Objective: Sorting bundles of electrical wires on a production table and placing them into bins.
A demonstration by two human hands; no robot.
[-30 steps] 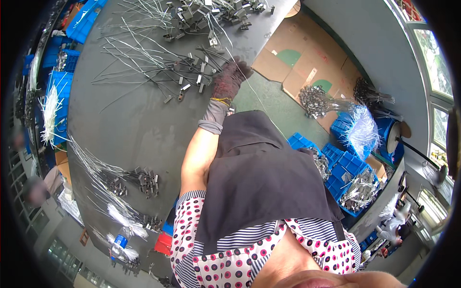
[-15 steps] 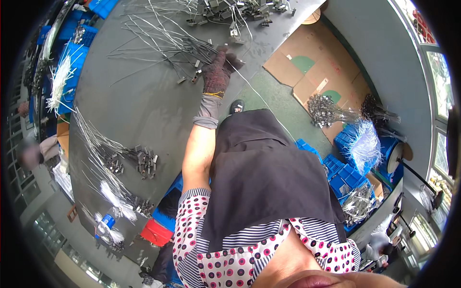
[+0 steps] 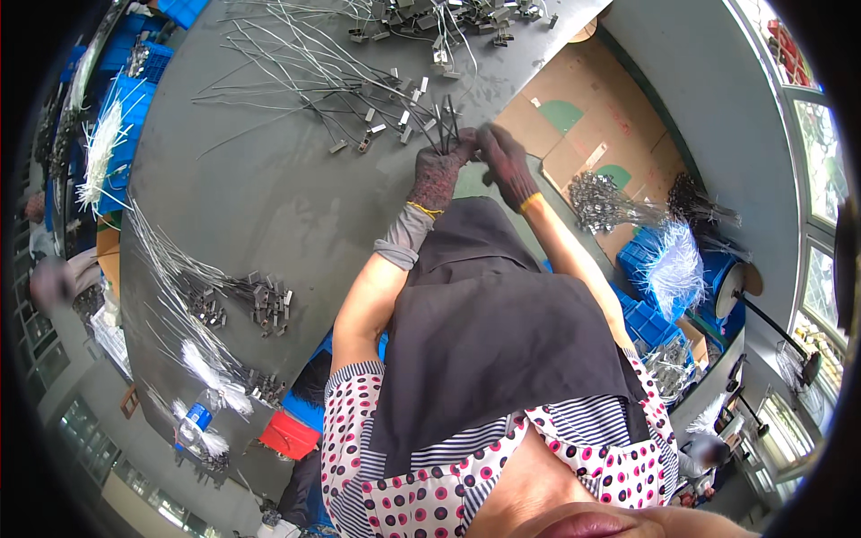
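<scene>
Both my hands wear dark reddish knit gloves with yellow cuffs and are raised at the table's right edge. My left hand [image 3: 438, 177] is closed around a few wires in black sleeves [image 3: 448, 125], which stick up above its fingers. Just right of it, my right hand [image 3: 509, 168] has its fingers curled close to the left fingertips; whatever it may hold is hidden. Beyond my left hand lies a loose spread of thin grey wires [image 3: 296, 63] with small metal clip-like ends [image 3: 377, 125].
The grey table [image 3: 251, 197] carries a heap of metal-ended pieces [image 3: 439, 27] at the far edge and wire bundles [image 3: 265, 300] at left. Blue crates [image 3: 641, 318] and a cardboard sheet [image 3: 583, 99] are on the right. A red bin [image 3: 290, 435] stands below the table.
My left hand has drawn back from the wire spread toward me and slightly right, with black-sleeved wires now standing in it. My right hand and forearm have come into view beside it.
</scene>
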